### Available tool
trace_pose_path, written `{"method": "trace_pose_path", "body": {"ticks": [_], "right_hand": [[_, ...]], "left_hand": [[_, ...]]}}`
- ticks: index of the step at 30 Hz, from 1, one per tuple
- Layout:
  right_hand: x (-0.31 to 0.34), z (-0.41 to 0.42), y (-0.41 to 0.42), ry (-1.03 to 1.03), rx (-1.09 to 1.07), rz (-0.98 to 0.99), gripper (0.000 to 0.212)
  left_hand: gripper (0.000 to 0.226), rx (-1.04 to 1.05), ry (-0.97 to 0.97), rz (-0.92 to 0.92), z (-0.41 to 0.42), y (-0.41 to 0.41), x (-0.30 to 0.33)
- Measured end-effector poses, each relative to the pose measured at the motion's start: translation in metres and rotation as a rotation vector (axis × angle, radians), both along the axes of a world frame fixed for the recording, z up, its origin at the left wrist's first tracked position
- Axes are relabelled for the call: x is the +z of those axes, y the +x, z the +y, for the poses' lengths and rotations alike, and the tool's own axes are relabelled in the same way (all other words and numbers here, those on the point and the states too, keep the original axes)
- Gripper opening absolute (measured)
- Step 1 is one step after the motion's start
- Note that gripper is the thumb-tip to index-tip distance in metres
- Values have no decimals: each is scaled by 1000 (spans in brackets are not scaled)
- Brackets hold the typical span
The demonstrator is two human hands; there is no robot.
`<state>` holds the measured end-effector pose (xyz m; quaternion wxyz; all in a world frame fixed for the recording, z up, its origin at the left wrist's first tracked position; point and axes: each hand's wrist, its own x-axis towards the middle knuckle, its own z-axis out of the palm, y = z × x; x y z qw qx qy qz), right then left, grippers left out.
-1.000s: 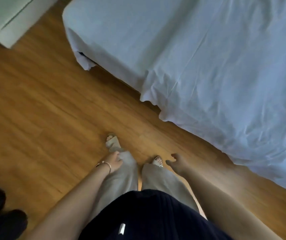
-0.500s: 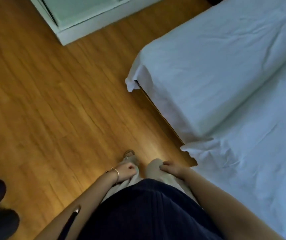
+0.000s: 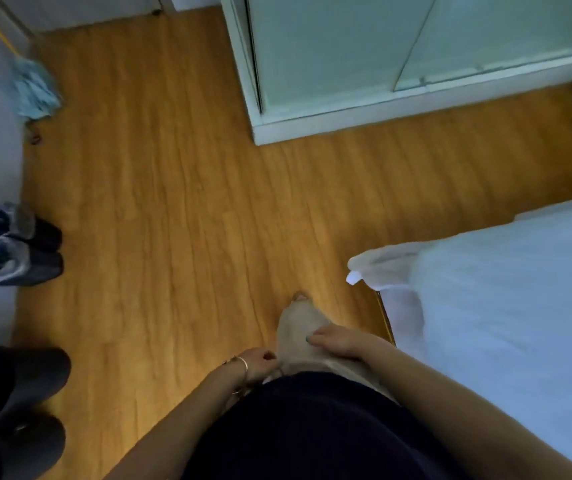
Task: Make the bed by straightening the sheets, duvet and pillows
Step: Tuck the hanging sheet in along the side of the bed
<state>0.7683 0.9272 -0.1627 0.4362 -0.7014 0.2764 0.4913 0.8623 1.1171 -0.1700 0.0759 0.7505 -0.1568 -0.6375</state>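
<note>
Beige trouser cloth under both hands — right hand (image 3: 338,342) laid flat and loosely open on the thigh, left hand (image 3: 260,365) curled against the waistband, perhaps pinching cloth, hard to tell; neither touching any bedding. Off to the right, beside the right arm, the bed (image 3: 513,306) in white sheet, its loose corner flap (image 3: 364,268) hanging just past the right hand, long edge running away rightward. Nearer to the right hand, then — likely the one to reach first. Farther off, bare wooden floor (image 3: 173,202), then a pale green wardrobe (image 3: 329,64).
</note>
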Motion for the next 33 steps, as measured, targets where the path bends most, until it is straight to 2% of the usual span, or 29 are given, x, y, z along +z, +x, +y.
{"method": "trace_pose_path", "body": {"ticks": [2,6,9,13,15,19,21,25,27,31,33], "right_hand": [[9,-30,53,68,16,-5,30],[15,-77,127,97,14,-55,40],[14,-113,171,26,-17,-54,46],[-5,-189,213,-24,-26,8,55],[-11,-229,230,-91,-129,44,57],[-1,-285,256,-194,-419,29,41],[2,-306,264,-257,-574,-16,38],[11,-347,269,-373,-659,-9,27],[11,-367,267,-289,-782,17,34],[17,-429,247,56,-923,64,52],[16,-475,228,69,-1062,45,55]], "left_hand": [[35,41,-11,-100,-26,48,8],[36,-18,-126,-255,-89,128,25],[38,-62,-147,-226,-140,184,24],[22,-138,-100,-127,-213,270,10],[23,-160,-124,-135,-260,317,14],[19,-272,-137,-143,-349,377,20],[27,-324,-146,-112,-391,390,20],[28,-531,-172,-60,-469,399,17],[26,-613,-134,-29,-506,400,10],[33,-776,-48,36,-594,391,2],[31,-833,-61,25,-648,382,5]]}}
